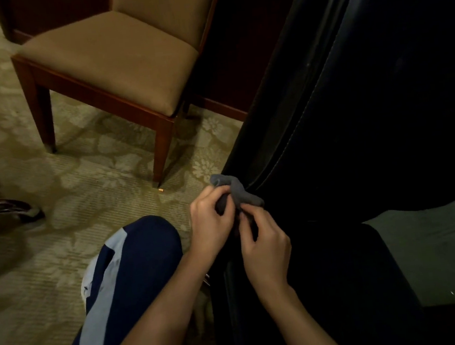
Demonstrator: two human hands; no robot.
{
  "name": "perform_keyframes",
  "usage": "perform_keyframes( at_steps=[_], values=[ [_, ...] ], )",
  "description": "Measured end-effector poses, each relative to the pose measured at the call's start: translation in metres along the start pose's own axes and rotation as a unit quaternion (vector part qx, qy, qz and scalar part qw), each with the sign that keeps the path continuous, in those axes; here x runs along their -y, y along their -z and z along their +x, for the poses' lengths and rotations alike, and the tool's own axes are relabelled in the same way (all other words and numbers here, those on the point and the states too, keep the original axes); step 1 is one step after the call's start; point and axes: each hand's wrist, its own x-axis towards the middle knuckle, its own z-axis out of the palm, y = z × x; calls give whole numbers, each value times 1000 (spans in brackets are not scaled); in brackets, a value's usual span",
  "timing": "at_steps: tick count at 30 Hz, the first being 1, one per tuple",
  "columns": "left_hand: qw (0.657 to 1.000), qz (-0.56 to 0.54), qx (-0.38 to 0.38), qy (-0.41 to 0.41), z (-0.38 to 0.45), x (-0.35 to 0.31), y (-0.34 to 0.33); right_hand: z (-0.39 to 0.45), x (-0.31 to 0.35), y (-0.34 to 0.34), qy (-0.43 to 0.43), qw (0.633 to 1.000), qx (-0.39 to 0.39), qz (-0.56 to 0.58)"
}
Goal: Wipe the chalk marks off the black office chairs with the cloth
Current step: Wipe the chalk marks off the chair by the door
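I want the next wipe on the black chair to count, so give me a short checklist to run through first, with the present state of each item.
1. Cloth in hand: ok. The left hand and right hand both pinch the grey cloth.
2. Cloth at the chair: ok. It lies against the edge of the black office chair.
3. Cloth spread flat for wiping: not ok. It is bunched between the fingers.
4. Chalk marks located: cannot tell. The chair surface is too dark to show any.
5. Room to move: ok. The tan chair stands apart, with carpet between it and the hands.
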Motion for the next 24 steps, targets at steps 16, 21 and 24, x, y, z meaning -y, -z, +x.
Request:
perform_keyframes(
  at_steps=[16,21,24],
  values=[
    [999,17,-10,-29,5,-9,9,39,11,26,43,998,-30,27],
    [999,29,34,17,4,4,5,22,-2,9,6,997,64,-32],
    [998,42,35,10,9,0,4,29,5,13,33,998,46,-28]
  ],
)
